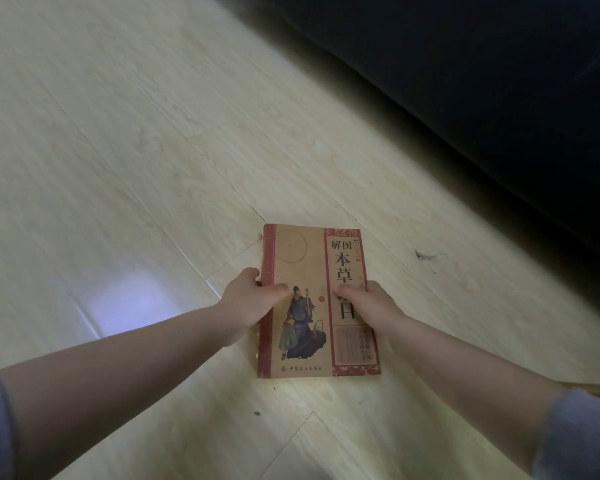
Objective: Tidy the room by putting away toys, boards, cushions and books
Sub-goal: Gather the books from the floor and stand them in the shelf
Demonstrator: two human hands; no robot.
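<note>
Centrally, book point(302, 258) between left hand point(244, 304) and right hand point(374, 306), fingers point(278, 289) pinching both edges

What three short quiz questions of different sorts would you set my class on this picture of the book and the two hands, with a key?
1. Multiple choice: the red spine of the book is on the side of A) the left hand, B) the right hand, C) neither hand.
2. True or false: only one hand grips the book.
3. Fill the gap: below the book is a pale wooden ____.

Key: 1. A. 2. False, both hands grip it, one at each long edge. 3. floor.
</note>
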